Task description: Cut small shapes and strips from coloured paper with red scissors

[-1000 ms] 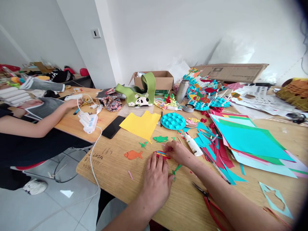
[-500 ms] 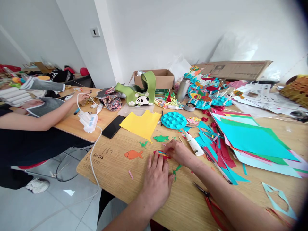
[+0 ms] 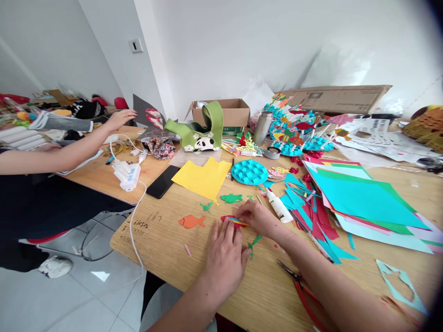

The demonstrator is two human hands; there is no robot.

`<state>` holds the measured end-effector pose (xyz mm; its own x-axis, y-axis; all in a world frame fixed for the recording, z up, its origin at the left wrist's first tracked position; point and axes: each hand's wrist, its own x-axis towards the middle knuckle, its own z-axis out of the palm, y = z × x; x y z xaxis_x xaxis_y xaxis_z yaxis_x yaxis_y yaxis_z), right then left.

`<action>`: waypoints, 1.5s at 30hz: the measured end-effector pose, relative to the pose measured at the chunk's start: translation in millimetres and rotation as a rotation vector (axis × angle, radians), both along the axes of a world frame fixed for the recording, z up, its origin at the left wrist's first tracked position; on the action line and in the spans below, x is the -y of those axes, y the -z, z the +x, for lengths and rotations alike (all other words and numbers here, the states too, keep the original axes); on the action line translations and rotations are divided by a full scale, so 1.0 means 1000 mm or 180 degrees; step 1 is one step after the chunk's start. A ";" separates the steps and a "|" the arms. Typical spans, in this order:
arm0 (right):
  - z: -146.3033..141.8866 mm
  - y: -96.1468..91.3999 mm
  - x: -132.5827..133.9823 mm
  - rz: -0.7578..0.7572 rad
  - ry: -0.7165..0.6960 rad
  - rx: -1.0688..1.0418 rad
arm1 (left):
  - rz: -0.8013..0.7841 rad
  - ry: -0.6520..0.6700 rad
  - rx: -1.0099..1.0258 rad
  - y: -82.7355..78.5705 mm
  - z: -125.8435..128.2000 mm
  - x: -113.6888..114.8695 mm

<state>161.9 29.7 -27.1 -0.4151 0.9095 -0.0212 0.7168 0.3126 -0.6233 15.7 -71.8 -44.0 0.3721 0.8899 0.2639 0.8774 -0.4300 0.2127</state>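
Observation:
A red paper fish (image 3: 226, 218) with blue and yellow strips across it lies on the wooden table. My left hand (image 3: 226, 253) rests flat, its fingertips pressing the fish's near edge. Above the fish's right part, my right hand (image 3: 258, 217) has its fingers pinched together; whatever is between them is hidden. Just beyond lies a green paper fish (image 3: 231, 198), and to the left an orange paper fish (image 3: 191, 222). Green scraps (image 3: 254, 242) are beside my left thumb. A white glue bottle (image 3: 279, 207) lies past my right wrist, and red-handled scissors (image 3: 299, 281) sit under my right forearm.
Yellow paper (image 3: 202, 177), a black phone (image 3: 162, 182) and a woven blue disc (image 3: 249, 172) lie farther back. Coloured sheets (image 3: 370, 198) are stacked at right. A white cable (image 3: 133, 235) hangs over the table's left edge. Another person's arm (image 3: 79, 145) reaches in from the left.
My hands stay nearly in place, with slight finger shifts over the red fish. The other person's hand has risen, and a dark sheet with a red-and-white picture now stands up near it.

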 end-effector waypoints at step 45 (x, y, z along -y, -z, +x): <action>0.014 -0.026 -0.005 -0.1043 -0.0144 0.0900 | 0.0123 0.0057 0.0082 0.003 -0.001 0.001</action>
